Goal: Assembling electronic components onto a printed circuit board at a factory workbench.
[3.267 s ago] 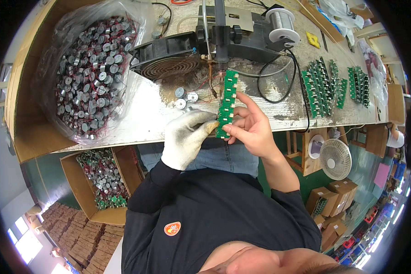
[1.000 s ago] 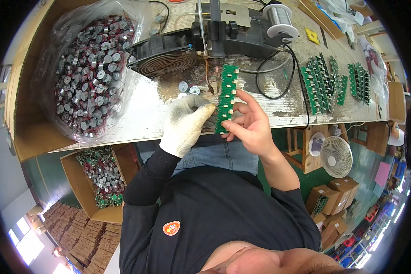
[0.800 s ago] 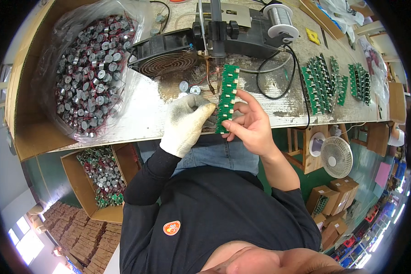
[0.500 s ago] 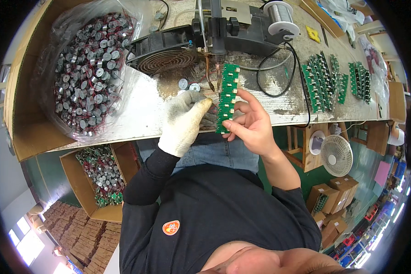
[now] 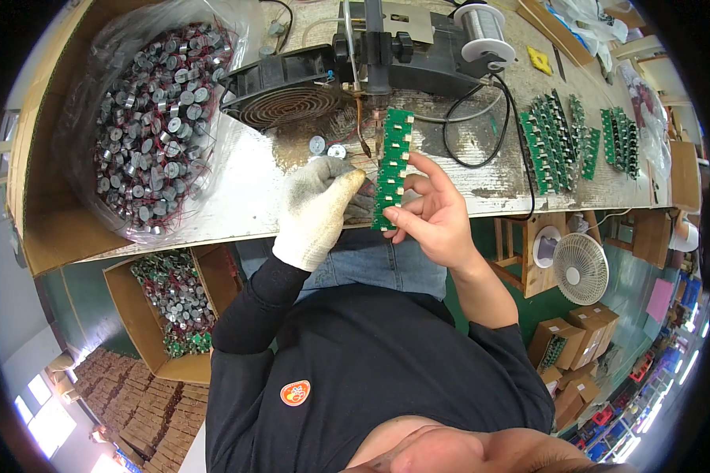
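My bare right hand point(image 5: 434, 209) pinches a long green circuit board strip point(image 5: 393, 165) by its lower end and right edge. Small white connectors run along the strip, which stands nearly upright in view. On its left side is my left hand point(image 5: 319, 201), in a whitish glove with grey fingers. Its thumb and fingers are closed together close to the board; what they hold is hidden, though a bit of red wire shows beside them. Just beyond the strip's left edge hangs the tip of a soldering iron point(image 5: 364, 146). Two small round metal parts point(image 5: 317, 145) lie behind the glove.
A plastic-lined carton point(image 5: 63, 169) of round metal parts with red wires stands left. Behind are a black fan point(image 5: 288, 102) and a solder spool point(image 5: 483, 33). A black cable point(image 5: 481, 164) loops right of my hand, before rows of green boards point(image 5: 548, 142).
The upper end of the green strip has tilted very slightly. Both hands stay in nearly the same place and keep the same grip.
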